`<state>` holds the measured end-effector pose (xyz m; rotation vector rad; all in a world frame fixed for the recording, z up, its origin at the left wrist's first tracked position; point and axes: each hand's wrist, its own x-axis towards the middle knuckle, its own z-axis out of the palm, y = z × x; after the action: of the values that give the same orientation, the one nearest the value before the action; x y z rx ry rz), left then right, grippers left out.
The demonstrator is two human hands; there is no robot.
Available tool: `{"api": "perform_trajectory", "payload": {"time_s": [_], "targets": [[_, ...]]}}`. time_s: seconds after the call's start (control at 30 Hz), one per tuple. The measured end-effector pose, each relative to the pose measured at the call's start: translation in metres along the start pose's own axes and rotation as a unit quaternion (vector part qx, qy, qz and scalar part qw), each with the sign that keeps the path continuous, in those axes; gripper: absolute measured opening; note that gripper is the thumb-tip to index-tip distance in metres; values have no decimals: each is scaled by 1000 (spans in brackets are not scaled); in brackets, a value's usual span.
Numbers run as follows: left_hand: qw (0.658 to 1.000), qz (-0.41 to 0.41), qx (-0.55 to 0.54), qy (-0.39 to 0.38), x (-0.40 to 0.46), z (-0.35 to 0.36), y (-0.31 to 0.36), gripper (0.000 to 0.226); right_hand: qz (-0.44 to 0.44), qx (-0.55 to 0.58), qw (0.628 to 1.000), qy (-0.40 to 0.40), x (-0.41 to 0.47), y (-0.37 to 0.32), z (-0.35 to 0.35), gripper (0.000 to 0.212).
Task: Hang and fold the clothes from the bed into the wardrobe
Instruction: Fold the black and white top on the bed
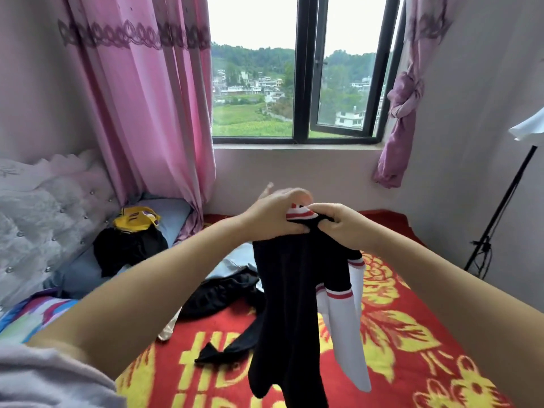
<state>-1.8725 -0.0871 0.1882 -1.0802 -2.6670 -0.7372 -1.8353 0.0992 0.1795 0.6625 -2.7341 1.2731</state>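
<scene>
A bundle of long socks is held up over the bed (pixel 412 334), both hands at its top. Left hand (pixel 273 213) is clamped on the red-striped white cuffs (pixel 298 214); right hand (pixel 341 228) is pinched on the black fabric just beside it. The two hands are touching, thumbs nearly meeting.

Black stockings (pixel 291 304) hang straight down in front; white socks with red bands (pixel 344 319) hang behind and to the right, toes clear of the red floral blanket (pixel 426 363).

Step in hand, as judged: pairs are being sorted and lined up at the cuffs before folding. To do it well:
- cuffs to be kept level, so lengths match when hung
- black and white pairs to be separated first; they are bunched in one grip now
- each pair to be laid flat on the blanket and folded in halves, not rolled in the air

More clothes are left on the bed: a black garment (pixel 220 293) just behind the hanging socks, a black strip (pixel 226 347) lower down, a dark heap with a yellow piece (pixel 135 220) near the headboard (pixel 44 207). Wardrobe is not in view, so most of the task is judged outstanding

Risk: thin stockings may slip from the pinch or snag
</scene>
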Motion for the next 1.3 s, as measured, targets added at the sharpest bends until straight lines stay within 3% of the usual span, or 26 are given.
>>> {"api": "perform_trajectory", "payload": {"time_s": [0.07,0.1,0.2,0.33,0.43,0.53,0.6,0.7,0.8,0.9,1.0,1.17,1.3], "targets": [[992,-26,-112,-56,4,-7,5,17,3,89,996,20,-4,1,-4,44],[990,-32,-132,-49,7,-9,7,12,12,124,991,39,-5,4,-6,41],[994,-14,-100,-29,22,-16,14,15,52,133,987,78,-15,23,-5,21],[998,-15,-43,-49,43,-32,22,16,111,75,991,9,-33,60,13,44],[997,-1,-1,-79,55,-39,21,7,153,43,987,17,-42,87,24,23],[997,-14,-2,-82,60,-46,13,5,182,135,974,17,-52,110,25,20],[996,-32,-13,-85,60,-47,2,10,171,177,967,66,-57,117,19,18],[994,-61,11,-89,62,-38,-23,4,146,63,971,179,-59,132,1,26],[988,-93,85,-86,72,-16,-45,18,145,-39,970,189,-59,152,-22,41],[986,-115,109,-43,88,8,-50,13,171,-105,968,152,-54,175,-48,24],[985,-127,110,44,112,23,-42,18,208,-170,946,184,-46,189,-80,16],[978,-63,97,175,142,29,-19,24,198,-248,900,299,-34,184,-135,21],[973,-22,136,186,137,39,-27,20,220,-283,885,297,-40,185,-150,12]]}}
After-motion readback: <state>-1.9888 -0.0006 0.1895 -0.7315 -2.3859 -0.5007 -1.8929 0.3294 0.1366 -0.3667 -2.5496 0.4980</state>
